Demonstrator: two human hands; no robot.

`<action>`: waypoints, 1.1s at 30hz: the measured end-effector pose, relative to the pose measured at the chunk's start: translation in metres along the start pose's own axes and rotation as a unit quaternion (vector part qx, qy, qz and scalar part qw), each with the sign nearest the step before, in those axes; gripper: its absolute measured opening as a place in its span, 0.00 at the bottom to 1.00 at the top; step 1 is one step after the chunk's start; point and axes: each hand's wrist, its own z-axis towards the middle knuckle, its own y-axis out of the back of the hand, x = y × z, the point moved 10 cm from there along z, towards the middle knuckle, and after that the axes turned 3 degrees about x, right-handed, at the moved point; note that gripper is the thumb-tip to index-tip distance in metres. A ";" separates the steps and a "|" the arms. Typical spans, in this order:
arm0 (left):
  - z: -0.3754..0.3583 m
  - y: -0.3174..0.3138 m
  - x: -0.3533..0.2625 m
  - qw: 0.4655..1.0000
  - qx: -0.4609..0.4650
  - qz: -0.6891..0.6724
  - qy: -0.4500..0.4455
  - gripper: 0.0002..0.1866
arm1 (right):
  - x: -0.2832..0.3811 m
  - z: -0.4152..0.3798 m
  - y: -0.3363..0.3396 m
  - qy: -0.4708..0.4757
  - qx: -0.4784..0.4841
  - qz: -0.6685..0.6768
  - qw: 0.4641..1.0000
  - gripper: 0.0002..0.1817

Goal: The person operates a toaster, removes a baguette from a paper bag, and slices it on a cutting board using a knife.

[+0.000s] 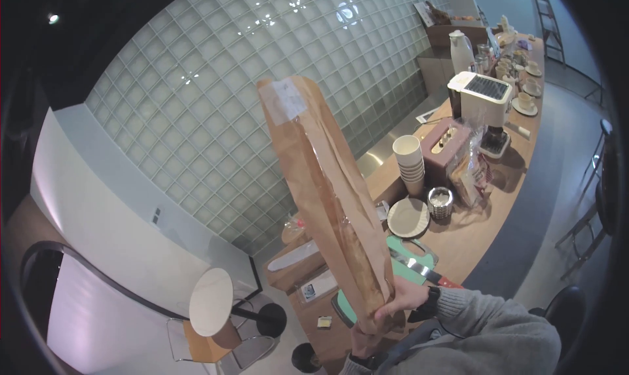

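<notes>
Left hand (364,341) and right hand (405,296) clamp a paper-bagged baguette (337,208) near its base; so low a grip could let it topple

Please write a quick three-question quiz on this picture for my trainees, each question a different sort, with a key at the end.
1. Multiple choice: What do the left hand and right hand grip?
A) a white jug
B) a long paper bag
C) a round plate
2. True or false: The stack of cups stands beside the pink box.
3. Fill in: The blade of the knife lies across a ____ cutting board.

Key: 1 B; 2 true; 3 green.
</notes>
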 end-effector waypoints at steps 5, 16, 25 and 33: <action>0.007 0.015 0.055 0.998 -0.026 -0.047 -0.013 0.24 | -0.010 -0.014 -0.021 -0.026 0.032 -0.065 0.997 0.47; 0.031 0.035 -0.047 0.986 0.045 -0.111 -0.115 0.35 | -0.023 -0.019 -0.028 -0.022 0.088 -0.172 0.981 0.42; 0.033 0.037 -0.098 0.970 -0.051 -0.165 -0.168 0.32 | -0.075 -0.041 -0.024 -0.113 0.070 -0.113 0.985 0.35; 0.040 0.055 -0.126 0.949 -0.103 -0.212 -0.210 0.37 | -0.085 -0.052 -0.011 -0.130 0.063 -0.127 0.981 0.19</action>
